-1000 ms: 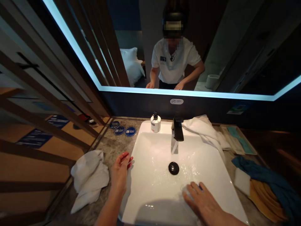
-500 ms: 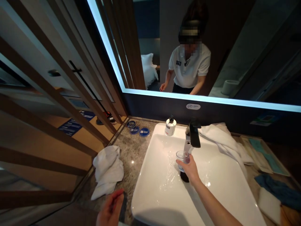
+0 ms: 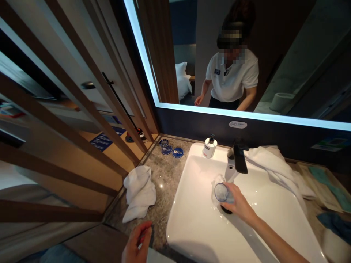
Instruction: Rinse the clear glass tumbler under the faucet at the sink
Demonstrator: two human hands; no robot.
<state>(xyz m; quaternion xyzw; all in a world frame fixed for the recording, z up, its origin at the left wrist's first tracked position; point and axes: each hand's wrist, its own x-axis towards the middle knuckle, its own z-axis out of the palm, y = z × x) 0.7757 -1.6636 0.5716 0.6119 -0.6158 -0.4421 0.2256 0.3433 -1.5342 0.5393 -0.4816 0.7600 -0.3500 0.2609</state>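
Dim hotel bathroom, lit mirror (image 3: 246, 73) glowing over a speckled stone counter (image 3: 167, 179); far left, wooden slats (image 3: 82, 91); then a crumpled white towel (image 3: 139, 191) on the counter, with round blue coasters (image 3: 173, 151) behind it near the wall; down at the bottom edge the left hand (image 3: 137, 244) hangs low off the counter's front, fingers curled, pinching something small and dark I can't make out; across into the white basin (image 3: 260, 226), soap dispenser (image 3: 210, 147) on the back ledge; right hand (image 3: 239, 204) wraps a clear glass (image 3: 221, 193), tipped on its side with its mouth toward us, just below the black tap (image 3: 240, 159) and above the drain; another white towel (image 3: 274, 168) drapes the right rim; risk now, I'd say: wet glass, one-handed grip, hard ceramic underneath; a slip could chip or crack it.
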